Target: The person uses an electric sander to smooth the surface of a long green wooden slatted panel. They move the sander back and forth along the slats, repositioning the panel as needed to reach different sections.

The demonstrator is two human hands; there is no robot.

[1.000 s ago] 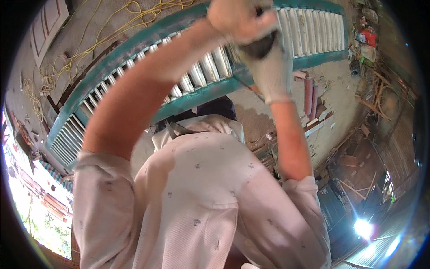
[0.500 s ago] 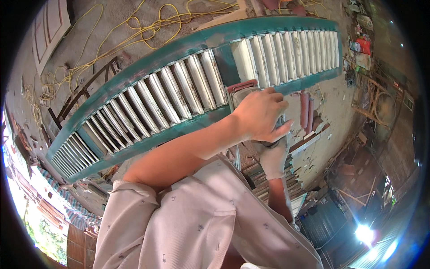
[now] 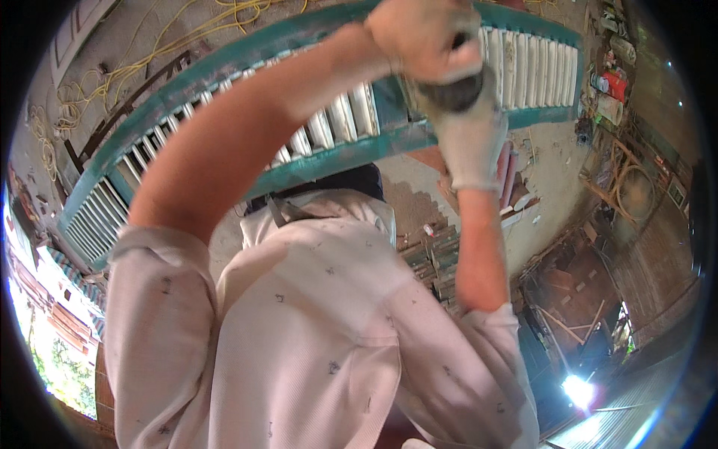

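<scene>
Both hands close on 1 dark, rounded tool (image 3: 449, 93): the bare left hand (image 3: 422, 37) wraps over its top, the white-gloved right hand (image 3: 467, 131) clasps it from below. Just behind the grip lies the shutter (image 3: 329, 146), a long teal frame, paint worn, with pale angled slats running to both sides

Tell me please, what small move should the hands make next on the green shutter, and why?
Probably draw the dark tool back down along the louvered shutter. The left hand and the gloved right hand both clasp it at the far side of the slats, arms stretched out, so a return pull toward the body seems the natural stroke.
</scene>
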